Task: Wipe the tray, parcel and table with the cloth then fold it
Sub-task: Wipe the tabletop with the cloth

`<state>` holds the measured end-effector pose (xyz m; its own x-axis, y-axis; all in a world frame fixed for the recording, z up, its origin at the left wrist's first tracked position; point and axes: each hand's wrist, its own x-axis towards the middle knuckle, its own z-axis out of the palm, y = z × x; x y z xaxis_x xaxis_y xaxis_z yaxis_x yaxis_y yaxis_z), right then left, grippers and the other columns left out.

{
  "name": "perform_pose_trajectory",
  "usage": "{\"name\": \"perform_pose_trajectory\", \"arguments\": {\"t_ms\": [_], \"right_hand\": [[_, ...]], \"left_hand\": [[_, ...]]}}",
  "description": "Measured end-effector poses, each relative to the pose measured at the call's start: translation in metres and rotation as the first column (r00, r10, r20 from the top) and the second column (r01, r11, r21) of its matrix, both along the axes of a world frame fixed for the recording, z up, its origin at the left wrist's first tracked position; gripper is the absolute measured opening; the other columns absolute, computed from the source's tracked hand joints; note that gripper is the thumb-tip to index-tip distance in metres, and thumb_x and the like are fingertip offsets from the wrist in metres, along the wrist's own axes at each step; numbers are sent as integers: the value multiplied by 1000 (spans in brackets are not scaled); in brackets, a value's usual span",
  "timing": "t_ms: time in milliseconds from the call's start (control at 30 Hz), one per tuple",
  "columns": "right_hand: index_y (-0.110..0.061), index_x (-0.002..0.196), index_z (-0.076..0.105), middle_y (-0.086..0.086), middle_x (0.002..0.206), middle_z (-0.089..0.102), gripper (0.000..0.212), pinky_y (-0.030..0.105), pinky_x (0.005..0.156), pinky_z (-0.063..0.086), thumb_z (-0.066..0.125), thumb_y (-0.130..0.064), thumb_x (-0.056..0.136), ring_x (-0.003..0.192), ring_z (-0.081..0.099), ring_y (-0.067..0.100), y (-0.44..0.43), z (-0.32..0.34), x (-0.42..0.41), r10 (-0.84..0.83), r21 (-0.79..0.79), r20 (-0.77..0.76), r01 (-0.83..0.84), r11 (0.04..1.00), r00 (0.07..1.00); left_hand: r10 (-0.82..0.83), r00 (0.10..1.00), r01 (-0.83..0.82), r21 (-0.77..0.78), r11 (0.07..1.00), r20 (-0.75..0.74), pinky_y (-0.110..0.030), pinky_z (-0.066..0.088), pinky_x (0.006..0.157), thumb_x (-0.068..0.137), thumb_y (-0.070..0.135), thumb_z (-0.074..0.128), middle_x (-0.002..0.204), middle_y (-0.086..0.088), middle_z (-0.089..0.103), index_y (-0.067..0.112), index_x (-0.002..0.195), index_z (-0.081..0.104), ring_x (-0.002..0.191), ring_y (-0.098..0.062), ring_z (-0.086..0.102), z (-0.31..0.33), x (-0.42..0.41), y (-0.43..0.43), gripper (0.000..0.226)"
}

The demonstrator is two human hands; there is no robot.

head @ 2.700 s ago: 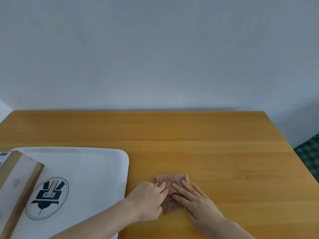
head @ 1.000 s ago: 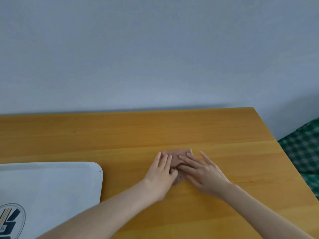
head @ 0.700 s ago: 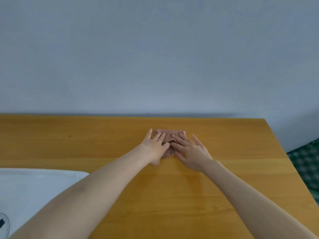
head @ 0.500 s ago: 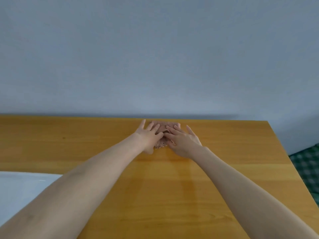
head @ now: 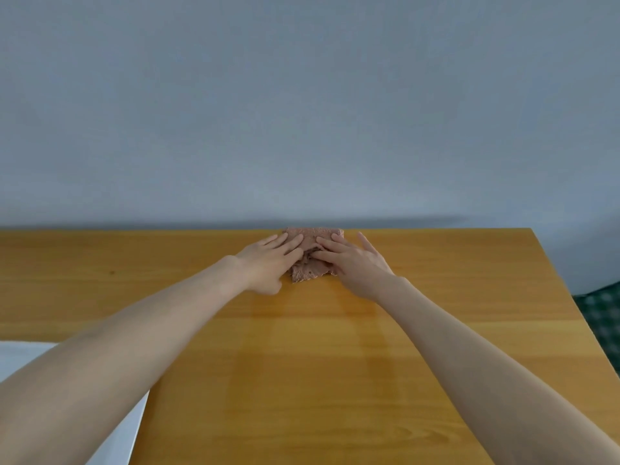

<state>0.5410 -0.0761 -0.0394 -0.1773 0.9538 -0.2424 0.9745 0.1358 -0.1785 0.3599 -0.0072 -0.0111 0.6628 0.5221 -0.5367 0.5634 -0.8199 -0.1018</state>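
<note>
My left hand [head: 268,263] and right hand [head: 355,265] lie flat, fingers spread, pressing the folded cloth [head: 310,255], nubby pinkish-brown terry, at the far edge of the smooth wooden table [head: 302,364]. White tray [head: 20,355] corner pokes out near-left.

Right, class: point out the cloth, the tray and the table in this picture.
cloth [head: 315,233], head view, bare far edge beyond the fingers.
tray [head: 23,355], head view, white rim at lower left.
table [head: 469,297], head view, bare wood at right.
</note>
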Motion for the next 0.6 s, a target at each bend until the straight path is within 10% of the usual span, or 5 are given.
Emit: {"name": "perform_pose_trajectory", "arguments": {"t_ms": [600], "right_hand": [[-28,138,46,-11,152,28,58,32,116,-2,35,6,92,145,13,12,-33,-24,72,-157,112,-233,186,976,960]], "left_hand": [[16,992,-11,-39,999,123,-36,6,120,86,12,48,159,-12,-5,15,146,21,147,-29,3,-5,80,-27,66]]}}
